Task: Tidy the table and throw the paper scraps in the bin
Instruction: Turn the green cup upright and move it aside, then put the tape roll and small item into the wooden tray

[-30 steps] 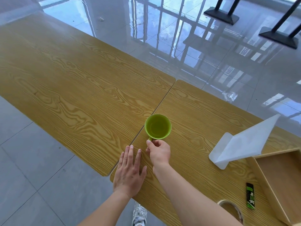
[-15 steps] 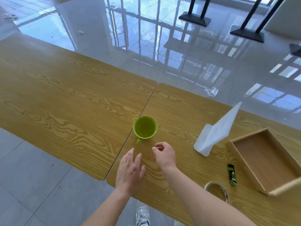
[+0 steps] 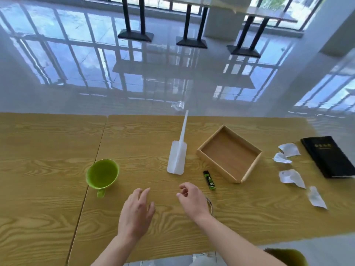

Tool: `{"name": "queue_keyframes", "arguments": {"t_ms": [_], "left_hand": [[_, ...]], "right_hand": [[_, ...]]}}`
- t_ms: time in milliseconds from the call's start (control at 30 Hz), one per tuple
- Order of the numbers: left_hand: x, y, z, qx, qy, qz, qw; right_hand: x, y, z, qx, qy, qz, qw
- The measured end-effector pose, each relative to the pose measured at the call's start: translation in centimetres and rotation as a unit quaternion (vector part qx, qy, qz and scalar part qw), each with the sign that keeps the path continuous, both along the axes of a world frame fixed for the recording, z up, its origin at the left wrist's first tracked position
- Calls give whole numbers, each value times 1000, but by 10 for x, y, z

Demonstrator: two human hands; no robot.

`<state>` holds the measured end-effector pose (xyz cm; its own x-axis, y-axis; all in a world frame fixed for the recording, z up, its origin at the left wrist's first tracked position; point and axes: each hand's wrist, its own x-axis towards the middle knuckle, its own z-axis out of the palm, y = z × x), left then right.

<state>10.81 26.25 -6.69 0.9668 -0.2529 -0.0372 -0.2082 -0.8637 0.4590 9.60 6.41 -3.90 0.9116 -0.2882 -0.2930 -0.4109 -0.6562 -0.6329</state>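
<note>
Several torn white paper scraps (image 3: pixel 291 177) lie on the wooden table (image 3: pixel 48 150) at the right, beside a black book (image 3: pixel 327 156). A green cup (image 3: pixel 102 175) stands left of centre, handle toward me. My left hand (image 3: pixel 136 214) hovers open over the table, just right of the cup. My right hand (image 3: pixel 193 201) is loosely curled and empty, partly covering a tape roll (image 3: pixel 210 205). Both hands are apart from the cup.
A folded white paper (image 3: pixel 177 159) stands upright mid-table. An open wooden tray (image 3: pixel 229 153) sits right of it, with a green-black lighter (image 3: pixel 209 180) in front. A crumpled wrapper (image 3: pixel 177 106) lies on the glossy floor beyond. Something green (image 3: pixel 286 257) shows at the bottom right edge.
My right hand has let go of the cup's handle and drawn back to the right. The view has swung right, bringing the tray, the scraps and the book into sight.
</note>
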Motion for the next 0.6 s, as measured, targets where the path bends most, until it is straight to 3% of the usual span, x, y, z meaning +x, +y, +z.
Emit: {"name": "queue_keyframes", "arguments": {"t_ms": [267, 433, 600], "left_hand": [[27, -81, 25, -131, 50, 54, 989], [48, -119, 36, -154, 61, 104, 981], [60, -142, 40, -172, 56, 164, 970]], "right_hand": [[-8, -103, 3, -57, 8, -58, 997], [0, -151, -6, -97, -4, -7, 995], [18, -159, -21, -75, 11, 61, 995]]}}
